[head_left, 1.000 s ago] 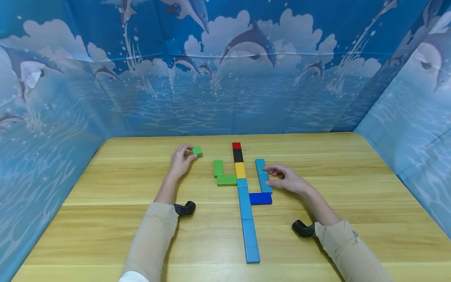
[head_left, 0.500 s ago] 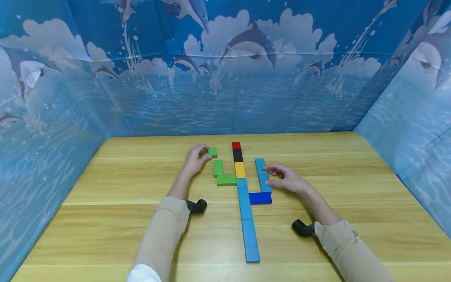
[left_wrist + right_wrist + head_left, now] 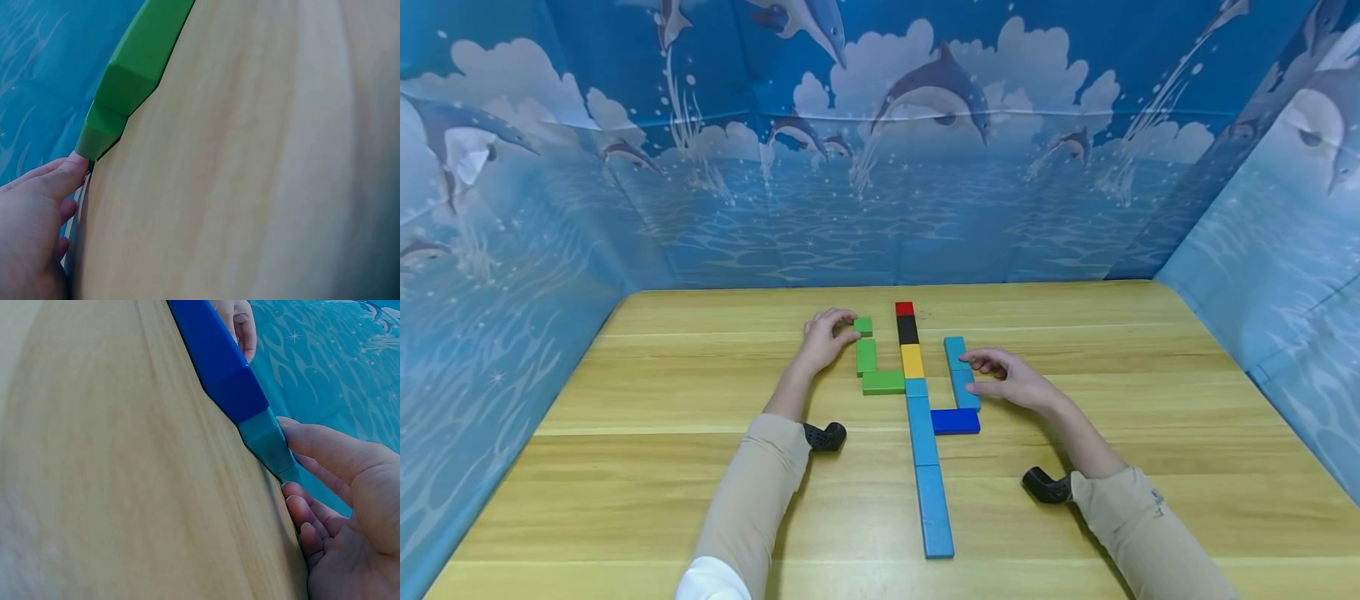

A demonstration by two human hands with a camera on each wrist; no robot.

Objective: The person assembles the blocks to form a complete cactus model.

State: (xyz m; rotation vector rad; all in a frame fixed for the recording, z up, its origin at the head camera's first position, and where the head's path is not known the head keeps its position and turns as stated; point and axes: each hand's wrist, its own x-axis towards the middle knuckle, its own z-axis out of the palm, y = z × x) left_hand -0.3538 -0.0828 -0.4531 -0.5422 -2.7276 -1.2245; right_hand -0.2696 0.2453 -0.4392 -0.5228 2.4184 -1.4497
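My left hand (image 3: 825, 340) has its thumb and fingertips on the left side of a small green block (image 3: 863, 327), pinching it. That block lies at the far end of an upright green block (image 3: 867, 356), which meets a sideways green block (image 3: 883, 383). In the left wrist view my thumb lies against the nearest green block (image 3: 102, 131). My right hand (image 3: 1011, 381) rests at the right edge of two light blue blocks (image 3: 955, 353), fingers loosely bent. A dark blue block (image 3: 956, 422) joins their near end to the central column.
The central column runs from a red block (image 3: 905, 308) through a black block (image 3: 907, 329) and a yellow block (image 3: 912, 362) to several light blue blocks (image 3: 922, 430). All lie on a wooden table (image 3: 625, 467), with a dolphin-print curtain (image 3: 880, 208) behind.
My left hand has moved right with the small green block, bringing it to the far end of the upright green block. My right hand has stayed in place.
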